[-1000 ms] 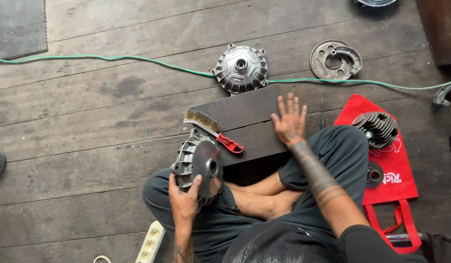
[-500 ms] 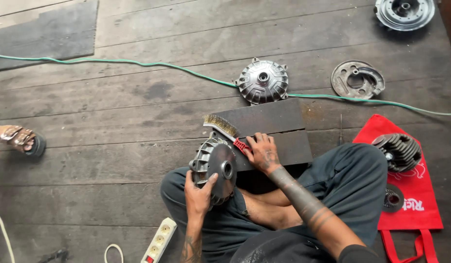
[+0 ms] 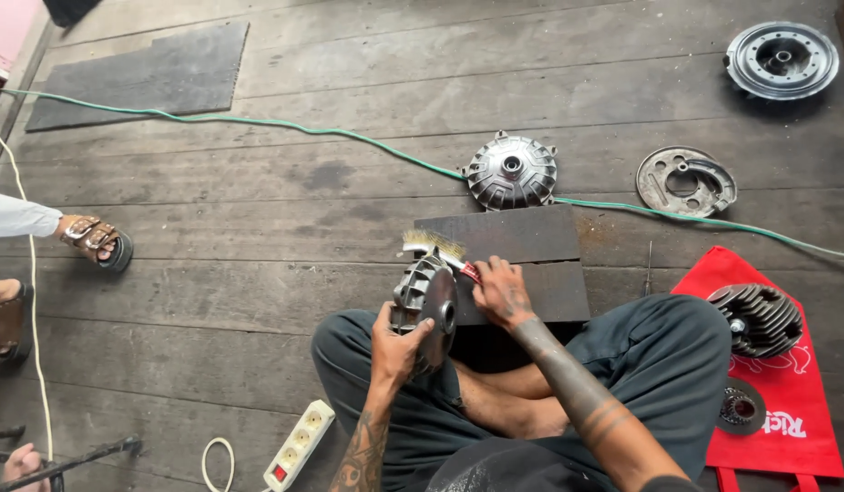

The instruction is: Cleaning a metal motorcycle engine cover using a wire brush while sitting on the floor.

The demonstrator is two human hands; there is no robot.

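- A grey finned metal disc (image 3: pixel 425 299) is held on edge above the lap by the left hand (image 3: pixel 396 343), whose fingers are curled tight around its lower rim.
- A wire brush (image 3: pixel 440 251) with a red handle is gripped by the right hand (image 3: pixel 500 293), fingers closed over the handle; its pale bristles are laid against the upper edge of the disc.
- Disc and brush are found just over the near edge of a dark board (image 3: pixel 531 251) set flat on the plank floor (image 3: pixel 258 237) in front of the crossed legs.
- A white power strip (image 3: pixel 300 444) is seen on the floor beside the left knee.
- At the right, a red bag (image 3: pixel 786 410) is spread flat, with a finned cylinder part (image 3: pixel 757 317) and a small gear (image 3: pixel 737 406) lying on it.
- Just beyond the board, a round hub casting (image 3: pixel 511 170) is placed, with a green cable (image 3: pixel 258 122) run across the floor past it.
- Farther right, a flat brake plate (image 3: pixel 686 180) is seen, and a round drum (image 3: pixel 782 59) farther still.
- At the far left, another person's sandalled foot (image 3: pixel 96 240) is visible.
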